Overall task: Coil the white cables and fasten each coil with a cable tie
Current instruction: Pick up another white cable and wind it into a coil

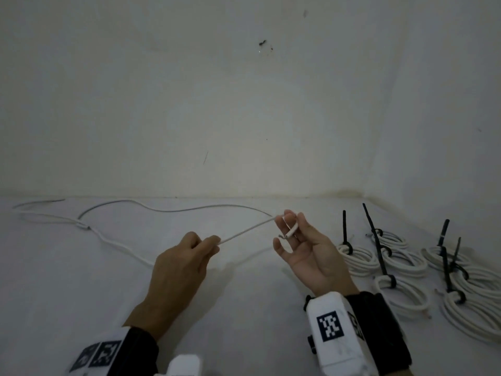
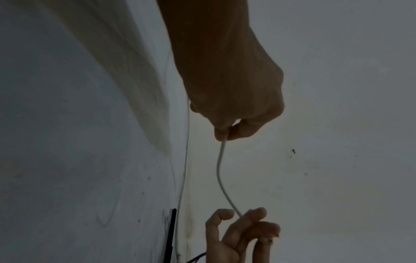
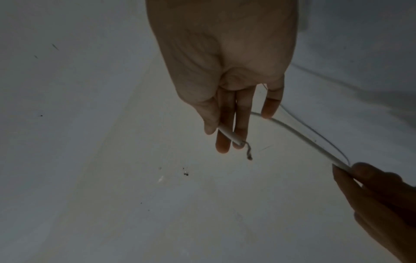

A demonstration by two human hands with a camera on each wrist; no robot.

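A long white cable [image 1: 244,230] lies loose over the white surface, trailing off to the far left. My left hand [image 1: 214,242] pinches it between thumb and forefinger, knuckles up, and the left wrist view shows the pinch [image 2: 225,135] closely. A short taut stretch of cable [image 2: 219,169] runs from there to my right hand [image 1: 288,232], which is palm up. In the right wrist view my right thumb pins the cable's end [image 3: 227,133] against the straight fingers. A bare wire tip [image 3: 248,154] sticks out past them.
Several coils of white cable [image 1: 401,294] lie at the right, each bound by a black cable tie [image 1: 379,251] with its tail sticking up. A plain wall [image 1: 244,104] rises just behind the surface. The cable's slack loops [image 1: 89,229] lie at the far left.
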